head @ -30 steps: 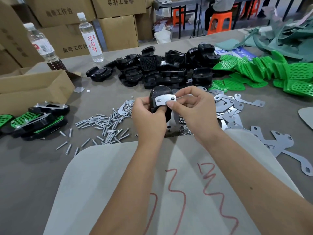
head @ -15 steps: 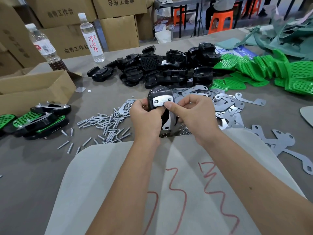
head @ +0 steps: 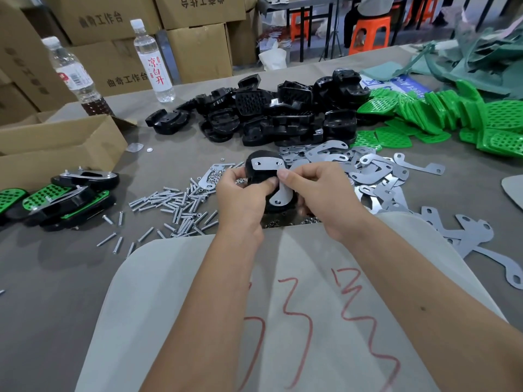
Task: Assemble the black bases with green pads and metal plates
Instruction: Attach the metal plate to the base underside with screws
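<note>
The black base (head: 259, 171) you hold is a rounded, glossy piece raised just above the table (head: 56, 264), between the scattered screws (head: 175, 205) and the loose plate pile (head: 376, 176). A metal plate (head: 267, 164), T-shaped with a hole at its lower lobe, lies flat against its face. Behind stand the heap of black bases (head: 283, 114) and, to its right, the green pads (head: 452, 114). The open cardboard box (head: 62, 148) at left shows no contents from this angle; finished assemblies (head: 65, 196) lie in front of it. Your left hand (head: 243, 196) curls around the base's left side. Your right hand (head: 319, 193) pinches the plate's stem between thumb and forefinger.
</note>
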Motion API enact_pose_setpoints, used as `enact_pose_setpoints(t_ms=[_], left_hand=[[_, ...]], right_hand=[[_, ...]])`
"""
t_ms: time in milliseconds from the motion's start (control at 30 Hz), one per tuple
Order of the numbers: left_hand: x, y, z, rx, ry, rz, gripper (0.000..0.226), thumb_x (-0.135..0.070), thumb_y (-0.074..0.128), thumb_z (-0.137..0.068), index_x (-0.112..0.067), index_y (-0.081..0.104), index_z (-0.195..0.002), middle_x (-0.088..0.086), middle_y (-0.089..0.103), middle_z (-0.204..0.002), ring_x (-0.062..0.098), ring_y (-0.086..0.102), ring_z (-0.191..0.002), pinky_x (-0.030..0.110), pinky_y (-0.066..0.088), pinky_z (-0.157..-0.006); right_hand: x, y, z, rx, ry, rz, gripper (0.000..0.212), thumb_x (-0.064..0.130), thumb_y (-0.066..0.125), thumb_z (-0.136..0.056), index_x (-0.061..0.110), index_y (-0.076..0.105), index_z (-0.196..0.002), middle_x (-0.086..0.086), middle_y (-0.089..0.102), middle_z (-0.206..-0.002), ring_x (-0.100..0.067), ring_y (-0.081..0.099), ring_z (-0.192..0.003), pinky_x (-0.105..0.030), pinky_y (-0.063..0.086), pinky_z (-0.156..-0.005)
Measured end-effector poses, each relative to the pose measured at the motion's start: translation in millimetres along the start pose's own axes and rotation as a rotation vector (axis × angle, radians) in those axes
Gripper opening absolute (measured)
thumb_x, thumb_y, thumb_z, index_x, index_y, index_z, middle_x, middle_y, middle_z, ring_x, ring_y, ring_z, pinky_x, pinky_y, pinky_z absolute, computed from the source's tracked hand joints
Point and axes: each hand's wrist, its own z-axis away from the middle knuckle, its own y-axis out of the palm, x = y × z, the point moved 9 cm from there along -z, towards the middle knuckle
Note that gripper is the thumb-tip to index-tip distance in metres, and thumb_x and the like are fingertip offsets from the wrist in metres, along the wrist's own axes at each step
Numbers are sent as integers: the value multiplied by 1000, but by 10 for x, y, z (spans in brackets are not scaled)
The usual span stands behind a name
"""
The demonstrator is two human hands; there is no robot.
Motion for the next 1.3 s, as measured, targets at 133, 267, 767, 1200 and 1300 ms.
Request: enact_pose_setpoints(t_ms=[133,267,767,1200,1300], left_hand=[[52,144,64,123,-68,66,45,14,66,-86,-15,58,-120,13,76,-90,32,72,-76,58,61,-77],[36,228,96,198,-75,77,51,13,56,-92,-20,63,-130,10,78,-99,25,74,-77,46,63,-75],[-26,240,191,206,62,-107,52,11,58,-89,-28,77,-117,4,80,-104,32,74,-105,53,61,-92],[6,182,94,237,-28,94,43,7,61,-91,-22,74,-120,11,78,-112,31,76,-92,51,65,-79],[9,207,70,264,-43,128,41,7,59,-92,-20,72,-120,8,79,-108,25,75,-88,43,62,-80]], right_hand=[[-47,-50,-24,-63,39,-74,35,21,68,-101,7,66,-70,-3,57,-56,-9,40,-43,-22,39,-42],[-69,-103,-39,-121,25,-75,37,23,67,-102,11,66,-66,1,62,-55,-10,44,-43,-25,43,-46],[-85,-203,4,-262,-5,-161,41,23,72,-97,-13,62,-80,-17,59,-70,-23,50,-64,-37,45,-63],[-54,-209,1,-208,-2,-221,28,25,83,-88,10,61,-82,-11,63,-74,-16,56,-55,-26,43,-43],[43,-104,-18,-23,-38,-268,16,23,73,-96,15,74,-109,-8,77,-107,-24,73,-90,-37,59,-69]])
